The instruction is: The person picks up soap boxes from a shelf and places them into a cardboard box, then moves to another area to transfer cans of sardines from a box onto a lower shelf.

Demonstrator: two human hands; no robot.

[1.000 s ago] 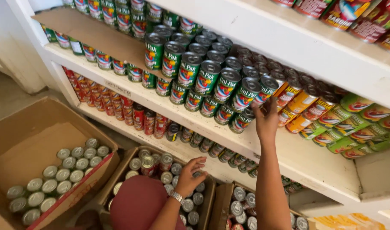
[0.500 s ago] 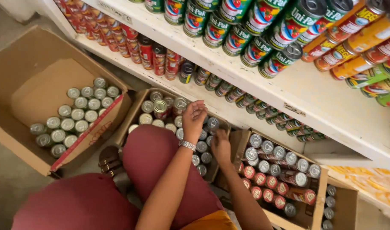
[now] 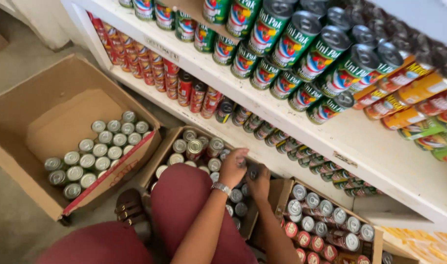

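Left hand (image 3: 232,167) over boxed cans (image 3: 211,146) beside white shelves (image 3: 360,146), concrete floor (image 3: 18,63).

This is a small grocery shop or its stockroom. White wooden shelves (image 3: 360,142) carry dense rows of green-labelled tins (image 3: 301,44), red-labelled tins (image 3: 150,63) and orange packets (image 3: 409,98), while open cardboard boxes (image 3: 47,102) of silver-topped cans (image 3: 101,151) sit on the concrete floor (image 3: 18,68).

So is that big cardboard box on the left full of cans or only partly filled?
Partly filled. The big cardboard box holds upright silver-topped cans only along its right side; the rest of its brown bottom is bare.
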